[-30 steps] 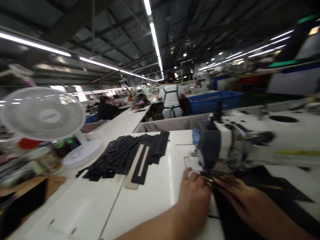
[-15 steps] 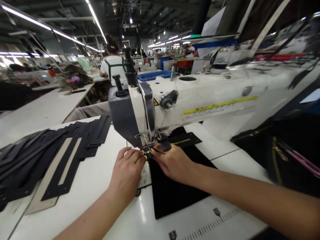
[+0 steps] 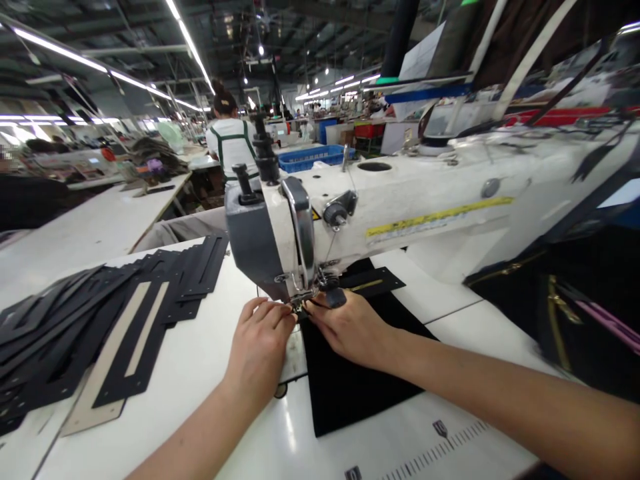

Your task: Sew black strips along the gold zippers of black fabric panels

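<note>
At the near edge of the white table (image 3: 200,373): a printed black ruler scale (image 3: 425,460), just below the black rectangular fabric panel (image 3: 360,393).
Black panel: flat on the table, its upper end reaching under the machine's head, beside the needle.
My right hand (image 3: 353,327): lies over the panel, thumb and fingers drawn together by the presser foot; I cannot tell whether they pinch the cloth or press it.
My left hand (image 3: 260,340): palm down just left of the panel, fingers curled, tips close to my right ones; what they grip, if anything, is too small to tell.
Sewing machine (image 3: 425,193): white arm, dark grey head cover, yellow measuring tape stuck along its side.
Behind my right hand: a dark strip with a gold-coloured line (image 3: 387,280).
To my right: black fabric with gold zips (image 3: 525,300), something pink lying across it.
To my left: a heap of black slotted strips (image 3: 70,320), a beige piece (image 3: 117,337) among them.
Beyond the machine: a person in a white top with green straps (image 3: 233,143), back to me, near a blue plastic basket (image 3: 317,159).
Overhead: long tube lights (image 3: 187,37).
</note>
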`<control>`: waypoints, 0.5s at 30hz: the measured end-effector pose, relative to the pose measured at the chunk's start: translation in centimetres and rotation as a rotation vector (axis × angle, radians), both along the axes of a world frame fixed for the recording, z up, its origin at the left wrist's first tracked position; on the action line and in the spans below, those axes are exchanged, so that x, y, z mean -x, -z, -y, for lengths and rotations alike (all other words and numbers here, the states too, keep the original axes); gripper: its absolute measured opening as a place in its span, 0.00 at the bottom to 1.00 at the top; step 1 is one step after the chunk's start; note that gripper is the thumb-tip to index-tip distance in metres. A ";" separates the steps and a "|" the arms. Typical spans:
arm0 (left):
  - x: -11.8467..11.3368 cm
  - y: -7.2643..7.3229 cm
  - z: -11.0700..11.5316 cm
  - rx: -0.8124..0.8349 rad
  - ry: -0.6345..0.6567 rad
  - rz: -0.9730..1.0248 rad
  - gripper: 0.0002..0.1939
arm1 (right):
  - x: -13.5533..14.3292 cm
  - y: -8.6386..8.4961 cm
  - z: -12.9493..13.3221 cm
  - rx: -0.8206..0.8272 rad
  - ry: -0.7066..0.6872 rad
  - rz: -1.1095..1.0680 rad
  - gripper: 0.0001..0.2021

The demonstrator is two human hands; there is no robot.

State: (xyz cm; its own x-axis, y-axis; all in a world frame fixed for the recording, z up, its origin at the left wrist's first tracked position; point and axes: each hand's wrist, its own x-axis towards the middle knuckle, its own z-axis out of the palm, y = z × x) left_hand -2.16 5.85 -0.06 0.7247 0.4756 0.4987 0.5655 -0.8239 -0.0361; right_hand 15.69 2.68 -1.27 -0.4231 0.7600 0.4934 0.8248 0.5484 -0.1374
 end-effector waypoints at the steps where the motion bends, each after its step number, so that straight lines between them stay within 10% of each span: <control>1: 0.0 0.0 0.0 0.002 -0.001 0.000 0.09 | 0.0 0.1 0.0 -0.001 0.007 -0.005 0.09; 15: 0.3 0.4 0.2 0.026 -0.007 0.010 0.10 | -0.1 0.6 -0.1 -0.003 -0.023 -0.168 0.08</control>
